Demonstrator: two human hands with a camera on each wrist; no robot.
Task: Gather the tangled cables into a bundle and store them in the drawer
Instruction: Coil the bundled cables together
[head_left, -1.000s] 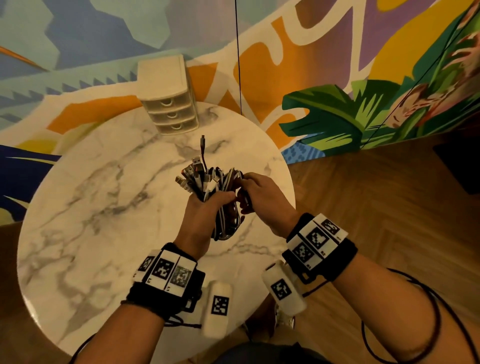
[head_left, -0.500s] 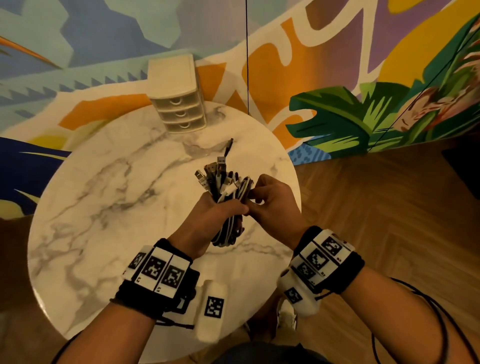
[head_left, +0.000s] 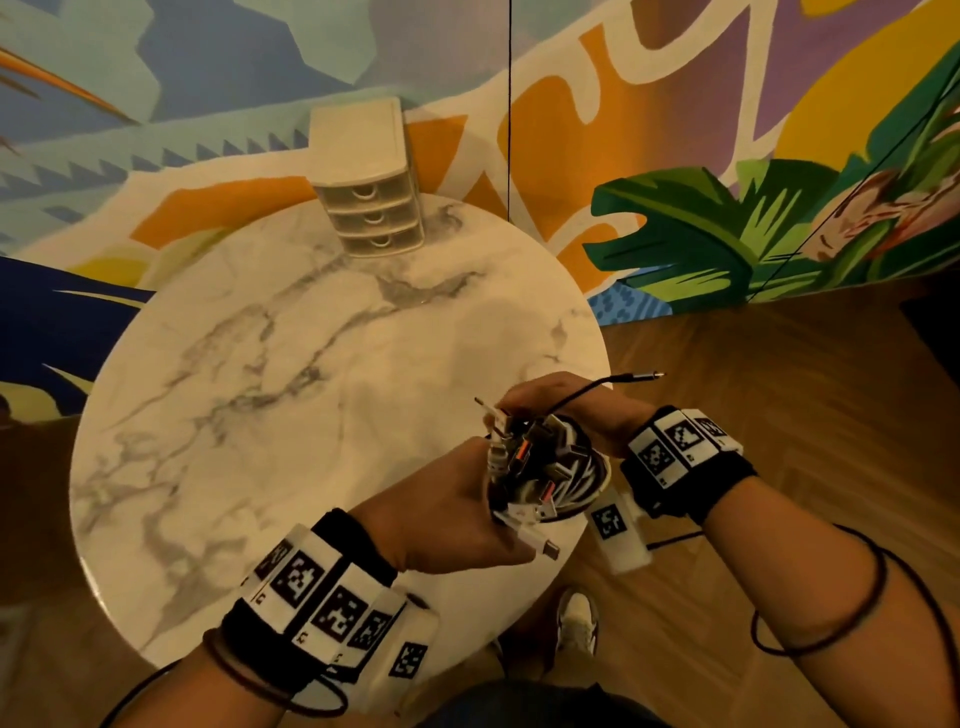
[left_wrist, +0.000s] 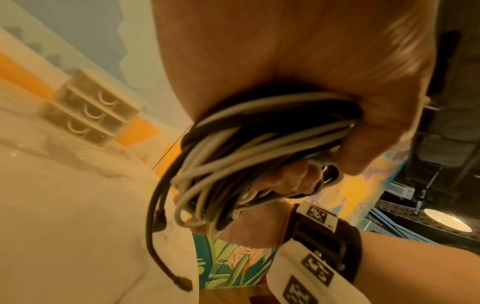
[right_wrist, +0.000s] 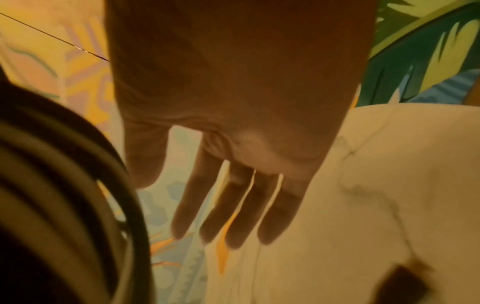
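Left hand (head_left: 457, 512) gripped cable bundle (head_left: 545, 467), fingers (left_wrist: 293, 181) curled round coiled white and black loops, held above near right edge of marble desk (head_left: 270, 395). Right hand (head_left: 556, 400) just behind bundle, fingers (right_wrist: 233, 216) straight, nothing held. One black cable end (head_left: 636, 375) stuck out rightward. Three-drawer unit (head_left: 369, 202) at desk's far edge, all drawers closed, well apart from bundle.

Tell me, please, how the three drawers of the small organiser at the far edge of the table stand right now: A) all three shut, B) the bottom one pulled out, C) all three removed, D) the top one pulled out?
A: in the head and left wrist views the organiser shows three flush drawer fronts, while the left hand holds the cable bundle.
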